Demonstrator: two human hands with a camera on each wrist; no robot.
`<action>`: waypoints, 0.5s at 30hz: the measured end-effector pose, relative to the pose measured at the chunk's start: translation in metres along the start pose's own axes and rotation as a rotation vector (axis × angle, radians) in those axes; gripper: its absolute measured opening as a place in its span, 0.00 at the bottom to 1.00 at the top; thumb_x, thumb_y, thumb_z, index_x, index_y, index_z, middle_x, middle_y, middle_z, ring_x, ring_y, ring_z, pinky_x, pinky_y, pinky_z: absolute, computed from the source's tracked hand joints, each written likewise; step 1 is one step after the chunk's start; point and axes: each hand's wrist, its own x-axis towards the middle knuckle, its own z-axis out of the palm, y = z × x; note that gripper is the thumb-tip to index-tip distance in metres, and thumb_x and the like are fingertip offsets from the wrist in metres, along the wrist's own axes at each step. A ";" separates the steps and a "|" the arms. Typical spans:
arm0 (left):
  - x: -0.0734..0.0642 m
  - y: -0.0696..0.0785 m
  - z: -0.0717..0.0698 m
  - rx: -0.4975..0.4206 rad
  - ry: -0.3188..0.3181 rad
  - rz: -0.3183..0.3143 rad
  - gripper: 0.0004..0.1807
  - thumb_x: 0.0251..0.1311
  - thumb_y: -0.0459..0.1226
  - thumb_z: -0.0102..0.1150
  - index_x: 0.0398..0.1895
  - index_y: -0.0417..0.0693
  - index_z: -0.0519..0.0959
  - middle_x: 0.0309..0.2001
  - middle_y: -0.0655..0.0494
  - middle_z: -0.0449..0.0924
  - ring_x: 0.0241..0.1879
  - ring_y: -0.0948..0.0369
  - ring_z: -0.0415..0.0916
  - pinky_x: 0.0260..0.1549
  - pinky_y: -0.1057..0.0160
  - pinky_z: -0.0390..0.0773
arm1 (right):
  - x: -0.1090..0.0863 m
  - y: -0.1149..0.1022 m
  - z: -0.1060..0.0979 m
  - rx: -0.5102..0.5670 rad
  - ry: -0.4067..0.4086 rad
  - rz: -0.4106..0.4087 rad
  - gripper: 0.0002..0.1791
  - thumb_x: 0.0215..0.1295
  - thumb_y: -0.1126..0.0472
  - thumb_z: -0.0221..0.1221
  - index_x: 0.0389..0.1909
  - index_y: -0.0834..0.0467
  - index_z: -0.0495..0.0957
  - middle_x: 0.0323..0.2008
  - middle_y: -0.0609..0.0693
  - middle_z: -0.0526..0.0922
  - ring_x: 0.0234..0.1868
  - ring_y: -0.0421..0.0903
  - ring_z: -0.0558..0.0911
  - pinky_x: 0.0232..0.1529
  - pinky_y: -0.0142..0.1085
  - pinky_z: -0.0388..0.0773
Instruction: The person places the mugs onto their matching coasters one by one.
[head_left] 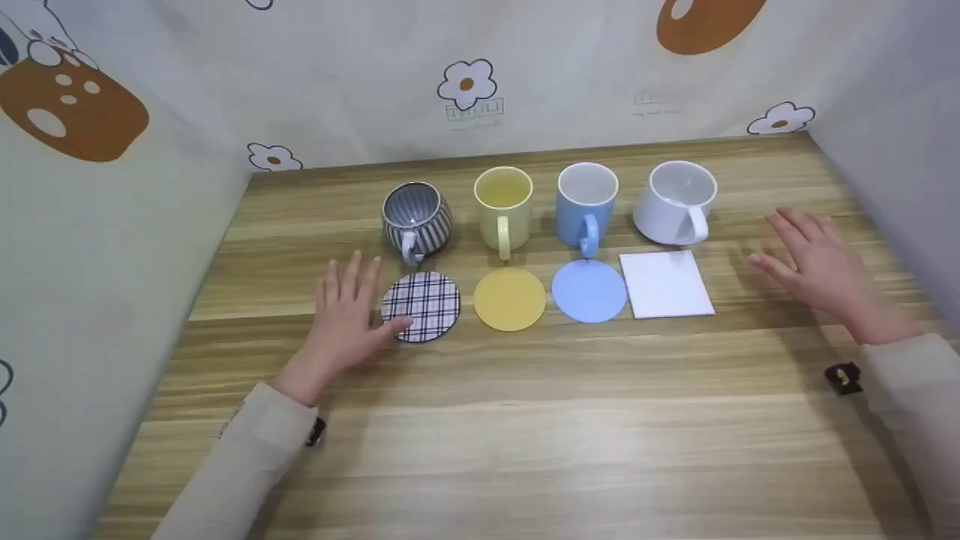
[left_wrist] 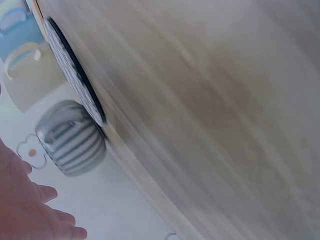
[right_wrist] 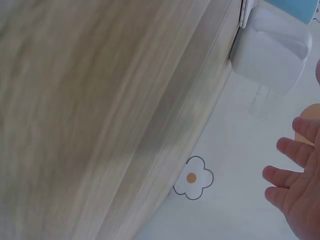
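Note:
My left hand (head_left: 343, 322) is spread with straight fingers beside the round plaid coaster (head_left: 427, 300), its thumb overlapping the coaster in the head view. Behind that coaster stands a grey striped mug (head_left: 429, 225), also seen in the left wrist view. To its right come a yellow mug (head_left: 516, 221) behind a yellow round coaster (head_left: 510, 299), a blue mug (head_left: 571, 217) behind a blue round coaster (head_left: 589, 291), and a white mug (head_left: 660, 214) behind a white square coaster (head_left: 667, 285). Right of the white mug, my right hand (head_left: 817, 266) holds nothing, fingers extended.
The mugs stand in a row toward the back of the wooden table (head_left: 525, 435), handles toward me. A pale curtain (head_left: 360, 82) with flower prints rises behind the table's back edge, and pale side walls flank it. Small black devices (head_left: 844, 378) sit at both cuffs.

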 end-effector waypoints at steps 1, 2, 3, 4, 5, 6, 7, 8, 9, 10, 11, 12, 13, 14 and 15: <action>0.000 0.003 0.000 -0.001 0.002 0.009 0.52 0.54 0.62 0.50 0.72 0.44 0.40 0.71 0.39 0.29 0.67 0.37 0.21 0.62 0.38 0.28 | 0.001 -0.001 0.000 0.010 0.005 0.006 0.39 0.65 0.43 0.48 0.65 0.70 0.55 0.64 0.70 0.55 0.63 0.70 0.53 0.67 0.55 0.39; 0.000 0.005 0.000 -0.004 0.004 0.015 0.52 0.54 0.62 0.51 0.72 0.45 0.40 0.72 0.40 0.29 0.67 0.37 0.21 0.62 0.38 0.28 | 0.001 -0.003 0.000 0.020 0.009 0.013 0.39 0.65 0.43 0.48 0.64 0.70 0.55 0.64 0.70 0.56 0.63 0.70 0.53 0.66 0.55 0.41; 0.000 0.007 0.000 -0.006 0.006 0.022 0.52 0.54 0.62 0.51 0.72 0.45 0.40 0.72 0.40 0.29 0.68 0.38 0.22 0.62 0.39 0.28 | 0.002 -0.005 0.000 0.029 0.009 0.020 0.39 0.65 0.43 0.48 0.64 0.70 0.55 0.63 0.71 0.56 0.63 0.70 0.54 0.66 0.56 0.42; 0.000 0.009 -0.001 -0.009 0.005 0.027 0.52 0.54 0.61 0.51 0.72 0.45 0.40 0.72 0.40 0.29 0.68 0.38 0.21 0.62 0.39 0.27 | 0.002 -0.007 -0.001 0.032 0.010 0.030 0.40 0.65 0.42 0.49 0.64 0.70 0.56 0.63 0.71 0.56 0.63 0.70 0.54 0.65 0.57 0.44; 0.001 0.011 -0.001 -0.010 0.005 0.032 0.52 0.54 0.61 0.51 0.72 0.46 0.40 0.72 0.41 0.29 0.68 0.38 0.22 0.62 0.39 0.28 | 0.003 -0.008 -0.001 0.038 0.006 0.041 0.40 0.65 0.42 0.49 0.64 0.70 0.56 0.63 0.71 0.56 0.62 0.71 0.54 0.64 0.59 0.45; 0.001 0.014 -0.001 -0.010 0.004 0.036 0.52 0.54 0.61 0.51 0.72 0.46 0.40 0.72 0.41 0.29 0.68 0.38 0.22 0.63 0.39 0.28 | 0.003 -0.009 -0.001 0.044 0.003 0.054 0.40 0.65 0.41 0.48 0.64 0.70 0.56 0.63 0.72 0.56 0.62 0.71 0.54 0.62 0.60 0.46; 0.002 0.016 -0.001 -0.010 0.007 0.040 0.52 0.54 0.61 0.52 0.72 0.46 0.40 0.72 0.40 0.30 0.68 0.38 0.22 0.63 0.39 0.29 | 0.004 -0.010 -0.001 0.052 -0.004 0.070 0.40 0.65 0.41 0.48 0.64 0.70 0.55 0.63 0.72 0.56 0.62 0.72 0.54 0.61 0.61 0.47; 0.002 0.018 -0.001 -0.015 0.009 0.042 0.52 0.54 0.61 0.52 0.72 0.47 0.40 0.72 0.40 0.31 0.68 0.38 0.23 0.63 0.39 0.30 | 0.004 -0.011 -0.001 0.056 -0.009 0.085 0.40 0.65 0.41 0.48 0.64 0.69 0.55 0.63 0.72 0.56 0.61 0.72 0.54 0.60 0.63 0.47; 0.003 0.020 -0.001 -0.020 0.012 0.045 0.51 0.54 0.61 0.52 0.72 0.47 0.41 0.72 0.40 0.31 0.68 0.38 0.23 0.63 0.40 0.31 | 0.005 -0.013 -0.001 0.059 -0.011 0.099 0.40 0.65 0.41 0.47 0.64 0.69 0.56 0.62 0.72 0.57 0.61 0.72 0.54 0.59 0.63 0.48; 0.003 0.022 -0.001 -0.024 0.016 0.048 0.51 0.54 0.61 0.53 0.72 0.47 0.41 0.72 0.40 0.32 0.68 0.38 0.24 0.64 0.40 0.31 | 0.006 -0.014 -0.001 0.066 -0.008 0.111 0.40 0.65 0.41 0.47 0.64 0.69 0.56 0.62 0.72 0.57 0.61 0.73 0.55 0.58 0.64 0.49; 0.004 0.023 -0.001 -0.029 0.019 0.052 0.51 0.53 0.61 0.53 0.72 0.47 0.41 0.72 0.40 0.33 0.68 0.38 0.24 0.64 0.40 0.31 | 0.007 -0.016 0.000 0.074 -0.004 0.121 0.40 0.65 0.40 0.47 0.64 0.69 0.56 0.62 0.72 0.58 0.60 0.73 0.56 0.58 0.64 0.50; 0.004 0.025 0.000 -0.035 0.024 0.057 0.51 0.53 0.61 0.53 0.72 0.46 0.42 0.72 0.40 0.33 0.68 0.38 0.25 0.64 0.40 0.32 | 0.008 -0.017 0.000 0.081 0.007 0.129 0.39 0.65 0.41 0.47 0.63 0.68 0.57 0.61 0.72 0.59 0.60 0.72 0.57 0.57 0.64 0.51; 0.004 0.027 0.000 -0.042 0.026 0.061 0.51 0.53 0.60 0.54 0.72 0.47 0.42 0.72 0.41 0.33 0.68 0.39 0.25 0.64 0.41 0.32 | 0.009 -0.019 0.001 0.088 0.018 0.134 0.39 0.65 0.41 0.47 0.63 0.68 0.58 0.60 0.72 0.60 0.59 0.72 0.58 0.57 0.63 0.52; 0.004 0.028 0.001 -0.047 0.027 0.063 0.51 0.53 0.60 0.54 0.72 0.47 0.42 0.72 0.41 0.33 0.69 0.39 0.25 0.64 0.41 0.31 | 0.010 -0.021 0.002 0.095 0.034 0.136 0.38 0.65 0.41 0.48 0.63 0.68 0.59 0.60 0.72 0.62 0.59 0.72 0.59 0.56 0.63 0.53; 0.004 0.030 0.001 -0.049 0.027 0.066 0.51 0.53 0.60 0.54 0.72 0.47 0.43 0.72 0.42 0.34 0.69 0.39 0.26 0.64 0.42 0.32 | 0.011 -0.022 0.003 0.105 0.048 0.138 0.38 0.65 0.41 0.48 0.62 0.69 0.59 0.59 0.72 0.63 0.58 0.71 0.60 0.56 0.62 0.54</action>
